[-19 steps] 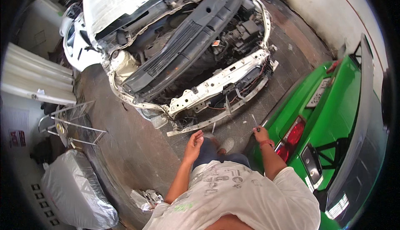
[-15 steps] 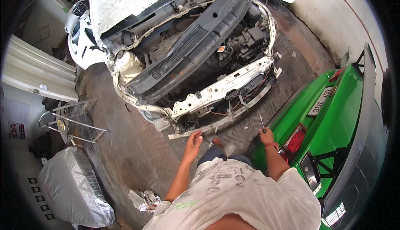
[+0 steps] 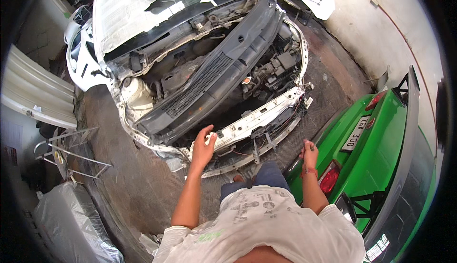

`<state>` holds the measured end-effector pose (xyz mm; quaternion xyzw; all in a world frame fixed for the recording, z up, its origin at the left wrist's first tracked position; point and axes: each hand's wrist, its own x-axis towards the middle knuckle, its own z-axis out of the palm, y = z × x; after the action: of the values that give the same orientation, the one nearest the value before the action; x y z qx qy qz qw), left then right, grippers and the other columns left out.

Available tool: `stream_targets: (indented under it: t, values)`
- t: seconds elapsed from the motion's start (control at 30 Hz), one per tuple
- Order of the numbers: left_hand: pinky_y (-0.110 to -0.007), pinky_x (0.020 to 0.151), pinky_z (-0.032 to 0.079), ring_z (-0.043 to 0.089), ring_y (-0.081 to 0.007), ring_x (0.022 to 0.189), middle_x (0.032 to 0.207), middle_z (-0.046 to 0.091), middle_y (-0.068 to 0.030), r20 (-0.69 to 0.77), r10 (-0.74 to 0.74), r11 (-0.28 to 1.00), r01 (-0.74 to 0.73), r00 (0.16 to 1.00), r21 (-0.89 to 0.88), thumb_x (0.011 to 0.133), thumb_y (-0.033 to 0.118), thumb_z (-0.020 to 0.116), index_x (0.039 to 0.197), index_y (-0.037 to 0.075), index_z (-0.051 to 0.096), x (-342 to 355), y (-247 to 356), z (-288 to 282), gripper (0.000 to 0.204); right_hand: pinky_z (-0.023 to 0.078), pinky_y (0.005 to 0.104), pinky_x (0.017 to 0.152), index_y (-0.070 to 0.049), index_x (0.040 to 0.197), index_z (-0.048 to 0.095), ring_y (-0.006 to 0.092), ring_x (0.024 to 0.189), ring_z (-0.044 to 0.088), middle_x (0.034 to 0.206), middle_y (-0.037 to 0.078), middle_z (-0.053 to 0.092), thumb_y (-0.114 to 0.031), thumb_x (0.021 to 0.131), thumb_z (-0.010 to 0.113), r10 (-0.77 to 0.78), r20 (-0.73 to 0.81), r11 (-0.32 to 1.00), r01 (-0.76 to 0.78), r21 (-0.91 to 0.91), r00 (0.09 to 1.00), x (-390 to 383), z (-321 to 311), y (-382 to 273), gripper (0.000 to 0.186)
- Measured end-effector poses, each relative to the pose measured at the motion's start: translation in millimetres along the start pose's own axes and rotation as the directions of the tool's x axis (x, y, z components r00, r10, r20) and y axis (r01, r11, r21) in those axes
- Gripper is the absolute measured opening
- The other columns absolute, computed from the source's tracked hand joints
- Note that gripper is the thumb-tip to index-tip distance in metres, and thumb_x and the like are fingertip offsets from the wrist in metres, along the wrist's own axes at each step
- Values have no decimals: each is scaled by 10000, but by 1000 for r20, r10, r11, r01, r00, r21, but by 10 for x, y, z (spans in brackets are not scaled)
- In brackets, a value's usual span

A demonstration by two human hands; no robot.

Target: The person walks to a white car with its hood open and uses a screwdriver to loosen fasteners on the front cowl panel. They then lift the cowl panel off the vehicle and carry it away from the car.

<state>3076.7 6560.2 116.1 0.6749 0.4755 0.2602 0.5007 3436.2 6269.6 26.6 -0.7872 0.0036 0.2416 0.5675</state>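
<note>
My left hand (image 3: pixel 203 152) is raised with thumb and fingers apart and nothing in it. From above it overlaps the near left end of the white front crossmember (image 3: pixel 247 124); whether it touches is not clear. A long black plastic cowl panel (image 3: pixel 204 82) lies diagonally across the open engine bay, just beyond that hand. My right hand (image 3: pixel 310 157) is closed around a screwdriver, of which only a bit of the dark handle (image 3: pixel 312 146) shows. That hand is beside the rear of a green car (image 3: pixel 366 167), near its red tail light (image 3: pixel 329 177).
The white car (image 3: pixel 126 20) has its front stripped and paper over its windscreen area. A loose lower bar (image 3: pixel 228 168) runs before it. At left are a metal step frame (image 3: pixel 76 156) and a silver-covered object (image 3: pixel 78 220). A wall (image 3: pixel 381 29) stands at right.
My left hand has moved forward and left toward the cowl panel, its fingers spreading. My right hand has turned, and the screwdriver's shaft no longer shows. My view has shifted a little.
</note>
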Motion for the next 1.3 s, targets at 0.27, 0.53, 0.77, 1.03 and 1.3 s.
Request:
stream_targets:
  t: [0.27, 0.53, 0.77, 1.03, 1.3]
  values:
    - [-453, 1138, 386, 523, -388, 1326, 1401, 589, -202, -64, 245, 903, -204, 967, 377, 988, 323, 675, 1396, 64, 582, 1286, 835, 59, 493, 580, 310, 719, -25, 1331, 607, 150, 832, 652, 1086, 111, 695, -241, 1054, 597, -130, 248, 966, 66, 250, 960, 715, 999, -1179, 351]
    - [-489, 1163, 351, 451, -425, 1372, 1473, 500, -252, -110, 266, 708, -116, 958, 696, 942, 420, 702, 1441, 0, 499, 2854, 1044, 620, 683, 598, 347, 815, -13, 1393, 545, 194, 1009, 655, 1196, 122, 651, -229, 1035, 633, -142, 366, 911, -22, 411, 920, 2212, 2311, -2057, 428]
    - [-508, 1103, 409, 524, -465, 1303, 1382, 579, -288, -181, 66, 525, 120, 981, 843, 956, 633, 593, 1391, -18, 540, 3795, 617, 739, 784, 622, 357, 794, 12, 1562, 338, 207, 1169, 595, 1269, 94, 559, -249, 994, 679, 9, 395, 906, -175, 386, 919, 3425, 3386, -2289, 711]
    - [-499, 1012, 479, 620, -471, 1182, 1229, 668, -299, -196, -150, 592, 247, 969, 767, 1009, 610, 527, 1300, -29, 590, 4065, 466, 720, 704, 627, 374, 675, -31, 1265, 529, 240, 1078, 600, 1289, 116, 562, -282, 1008, 673, 300, 516, 764, -526, 373, 802, 4032, 3984, -2159, 387]
    - [-512, 986, 466, 598, -485, 1134, 1234, 641, -311, -286, -3, 505, 249, 958, 826, 1062, 506, 491, 1292, -40, 615, 4131, 853, 612, 605, 494, 309, 505, -76, 1053, 606, 134, 720, 556, 911, -3, 594, -281, 1010, 675, 215, 548, 794, -472, 384, 808, 3875, 4013, -2416, 221]
